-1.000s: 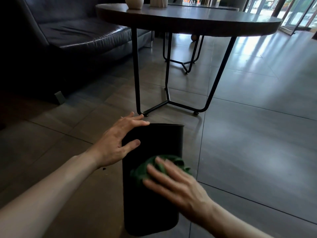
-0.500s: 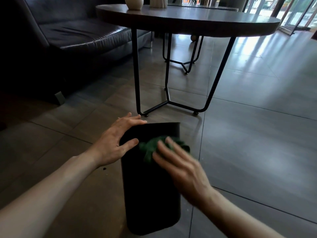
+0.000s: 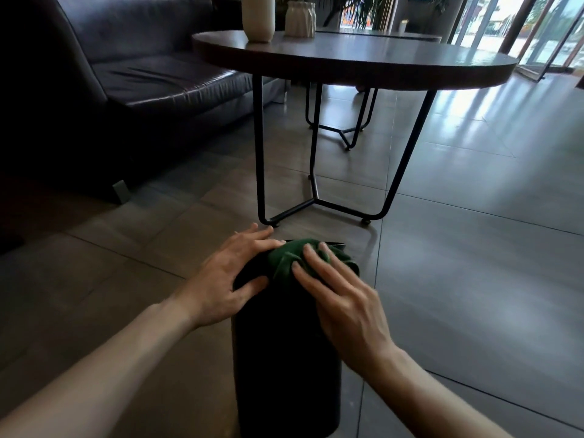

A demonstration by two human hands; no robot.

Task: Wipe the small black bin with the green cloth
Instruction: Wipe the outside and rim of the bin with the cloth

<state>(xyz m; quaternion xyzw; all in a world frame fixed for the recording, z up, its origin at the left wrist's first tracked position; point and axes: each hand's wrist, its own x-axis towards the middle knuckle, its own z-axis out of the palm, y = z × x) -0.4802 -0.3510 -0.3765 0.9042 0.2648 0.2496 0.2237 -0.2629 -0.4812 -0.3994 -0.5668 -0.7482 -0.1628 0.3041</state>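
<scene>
Wiping step is in hand: right hand (image 3: 344, 308) lies flat on the green cloth (image 3: 297, 259), fingers straight, pressing it onto the near face of the small black bin (image 3: 284, 358) right up at the far top edge. Left hand (image 3: 227, 279) is spread loose against the bin's left side near the rim, thumb across the front wall, bracing, not gripping. Bin appears to stand on the tiled floor (image 3: 474, 248) at near centre, just on the near side of the round table (image 3: 347, 61) and its black wire legs (image 3: 316, 184), with the dark sofa (image 3: 126, 74) far left. Two pale vases (image 3: 257, 17) sit on the tabletop, irrelevant to the job. Cloth is bunched, so contact patch looks small; only the top part of the front wall is under it now. Judgement: mid-task, with lower front, sides and rim possibly still to cover. Next move calls for dragging the cloth toward the near end with steady pressure while the left hand keeps the bin from tipping or sliding, then turning the bin to present another face. Can't tell whether the inside needs wiping; the opening isn't visible.
</scene>
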